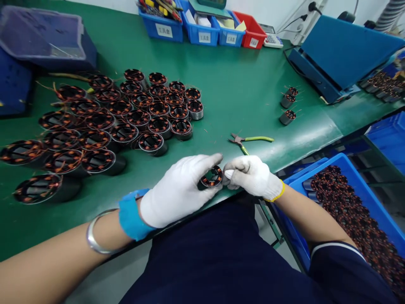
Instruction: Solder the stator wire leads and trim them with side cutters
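Observation:
My left hand (185,185), in a white glove, is wrapped round a motor stator (211,177) with a dark cylindrical body and copper windings. The stator is at the table's front edge, its open ring facing up towards me. Against its right side is my right hand (248,175), gloved in white with greyed fingertips. Those fingers are pinched together; whatever is between them is too small or hidden to tell. Beyond the right hand lie diagonal cutting pliers (249,140) with green handles, jaws apart. A large group of similar stators (152,143) with loose copper wire ends stands to the left.
Several small stators (287,117) stand at the right of the green table (234,93). Blue tool bins (164,29), a red bin (253,31) and a calculator (272,38) line the back. A blue machine (344,55) stands right. Below, a blue crate (343,162) holds many stators.

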`<state>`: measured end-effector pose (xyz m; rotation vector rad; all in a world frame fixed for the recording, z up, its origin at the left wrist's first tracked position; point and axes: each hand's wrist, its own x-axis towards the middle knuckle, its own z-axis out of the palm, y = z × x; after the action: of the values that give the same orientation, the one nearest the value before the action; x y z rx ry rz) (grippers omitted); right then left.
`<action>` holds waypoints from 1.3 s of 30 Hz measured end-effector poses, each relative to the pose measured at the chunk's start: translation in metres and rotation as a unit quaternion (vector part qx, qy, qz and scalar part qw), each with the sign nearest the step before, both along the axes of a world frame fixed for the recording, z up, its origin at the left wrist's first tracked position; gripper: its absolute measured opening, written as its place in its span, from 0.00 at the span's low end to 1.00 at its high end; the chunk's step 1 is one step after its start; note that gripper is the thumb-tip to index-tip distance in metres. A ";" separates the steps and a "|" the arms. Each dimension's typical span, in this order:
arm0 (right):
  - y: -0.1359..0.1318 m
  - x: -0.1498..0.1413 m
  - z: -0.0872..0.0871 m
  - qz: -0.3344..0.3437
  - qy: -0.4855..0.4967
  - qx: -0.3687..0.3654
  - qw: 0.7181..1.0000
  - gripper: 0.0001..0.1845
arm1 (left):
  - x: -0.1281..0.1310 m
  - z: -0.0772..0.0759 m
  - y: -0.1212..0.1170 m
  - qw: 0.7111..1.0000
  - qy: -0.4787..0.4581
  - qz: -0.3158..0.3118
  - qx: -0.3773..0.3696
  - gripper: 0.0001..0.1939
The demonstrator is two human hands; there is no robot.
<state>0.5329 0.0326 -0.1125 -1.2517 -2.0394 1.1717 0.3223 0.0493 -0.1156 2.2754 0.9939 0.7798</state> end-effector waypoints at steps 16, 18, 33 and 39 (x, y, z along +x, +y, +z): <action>0.012 0.014 0.029 0.002 -0.317 0.262 0.911 0.12 | -0.002 -0.003 0.005 0.993 -0.001 0.069 -0.092 0.23; 0.022 0.039 0.026 -0.033 -0.341 0.280 0.897 0.11 | -0.004 -0.004 0.010 0.992 0.022 0.088 -0.085 0.22; 0.014 0.050 0.023 -0.103 -0.545 0.148 0.819 0.34 | -0.013 -0.002 0.033 0.983 0.066 0.115 -0.127 0.12; 0.017 0.022 0.009 -0.189 -0.616 0.170 0.745 0.18 | -0.013 -0.009 0.036 0.982 0.005 0.104 -0.156 0.10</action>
<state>0.5550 0.0501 -0.1036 -2.4047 -2.3439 -0.4575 0.3093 0.0855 -0.1251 1.9306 1.2773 0.6436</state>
